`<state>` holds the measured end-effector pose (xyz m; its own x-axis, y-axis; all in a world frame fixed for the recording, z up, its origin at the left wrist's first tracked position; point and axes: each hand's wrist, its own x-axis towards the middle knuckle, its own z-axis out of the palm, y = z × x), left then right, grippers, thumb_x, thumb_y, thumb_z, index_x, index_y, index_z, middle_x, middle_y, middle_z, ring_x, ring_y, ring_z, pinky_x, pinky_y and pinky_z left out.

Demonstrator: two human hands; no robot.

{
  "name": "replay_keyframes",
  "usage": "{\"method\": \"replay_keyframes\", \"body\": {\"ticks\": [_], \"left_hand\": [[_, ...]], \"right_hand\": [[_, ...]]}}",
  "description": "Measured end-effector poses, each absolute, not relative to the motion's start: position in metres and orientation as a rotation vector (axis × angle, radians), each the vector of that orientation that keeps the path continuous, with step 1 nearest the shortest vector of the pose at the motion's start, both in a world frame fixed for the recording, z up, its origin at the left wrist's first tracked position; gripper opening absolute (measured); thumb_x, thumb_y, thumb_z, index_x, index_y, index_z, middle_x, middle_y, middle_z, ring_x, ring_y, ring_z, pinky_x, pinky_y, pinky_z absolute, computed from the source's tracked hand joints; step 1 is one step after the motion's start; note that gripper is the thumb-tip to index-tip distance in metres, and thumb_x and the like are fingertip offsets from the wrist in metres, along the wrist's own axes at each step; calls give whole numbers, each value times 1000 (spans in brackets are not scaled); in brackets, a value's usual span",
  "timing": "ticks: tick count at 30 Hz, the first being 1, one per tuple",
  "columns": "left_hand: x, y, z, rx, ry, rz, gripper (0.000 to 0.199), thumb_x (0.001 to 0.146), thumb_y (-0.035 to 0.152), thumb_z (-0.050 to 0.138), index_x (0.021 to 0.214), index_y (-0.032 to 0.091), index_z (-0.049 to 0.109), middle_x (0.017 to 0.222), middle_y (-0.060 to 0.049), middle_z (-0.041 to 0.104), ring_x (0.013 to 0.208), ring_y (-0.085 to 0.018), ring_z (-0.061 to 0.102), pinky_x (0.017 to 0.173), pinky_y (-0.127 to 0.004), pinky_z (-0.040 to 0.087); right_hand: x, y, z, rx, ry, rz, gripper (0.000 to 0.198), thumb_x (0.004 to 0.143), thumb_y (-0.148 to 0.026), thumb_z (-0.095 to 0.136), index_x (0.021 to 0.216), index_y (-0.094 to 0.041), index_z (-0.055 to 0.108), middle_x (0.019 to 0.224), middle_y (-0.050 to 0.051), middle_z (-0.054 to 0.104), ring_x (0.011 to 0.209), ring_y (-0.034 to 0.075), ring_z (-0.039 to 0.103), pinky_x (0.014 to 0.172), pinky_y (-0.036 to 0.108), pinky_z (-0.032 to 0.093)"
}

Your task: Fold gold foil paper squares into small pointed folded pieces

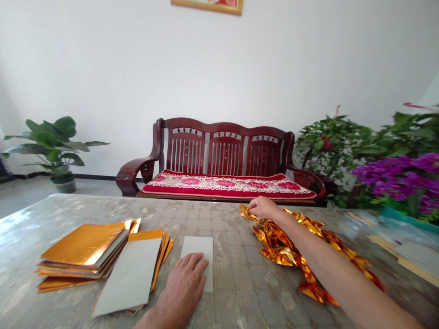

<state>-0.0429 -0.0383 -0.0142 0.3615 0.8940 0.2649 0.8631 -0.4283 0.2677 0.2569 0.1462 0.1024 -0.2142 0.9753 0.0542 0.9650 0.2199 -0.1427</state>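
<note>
While the left hand [181, 283] lay open and palm down, its fingers resting on a plain pale grey card [197, 245] on the table [233, 297], the right hand [263, 208] was pinched at the fingertips on a gold foil piece [245, 212] at the far end of a heap [279, 256]. The heap was shiny, sharply creased and orange-gold, partly hidden by the forearm. Left of the card lay gold-edged grey sheets [132, 269], then a stack [82, 242] topped with smooth gold paper.
</note>
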Motion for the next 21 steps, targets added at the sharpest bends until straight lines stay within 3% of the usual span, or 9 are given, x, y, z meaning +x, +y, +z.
{"method": "replay_keyframes", "body": {"ticks": [7,12,21], "left_hand": [[-42,-38,-11,2508,1626,571,37,91,15,48,123,25,61,132,-7,60,124,-23,52,107,-41,41],[-42,-39,-9,2510,1628,577,35,92,16,47,123,26,61,131,-6,60,123,-23,53,107,-41,41],[-44,-38,-12,2531,1626,562,36,92,16,47,125,25,60,133,-7,59,124,-23,52,106,-40,42]], "right_hand": [[249,135,108,-2006,-2248,-68,26,71,-19,63,86,-32,80,86,1,77,86,21,70,69,26,44],[251,132,99,-2071,-2225,-193,26,72,-16,60,87,-26,79,96,8,76,96,26,69,77,30,46],[257,126,83,-2152,-2208,-235,22,79,-21,58,85,-22,79,96,12,76,94,26,70,76,30,47]]}}
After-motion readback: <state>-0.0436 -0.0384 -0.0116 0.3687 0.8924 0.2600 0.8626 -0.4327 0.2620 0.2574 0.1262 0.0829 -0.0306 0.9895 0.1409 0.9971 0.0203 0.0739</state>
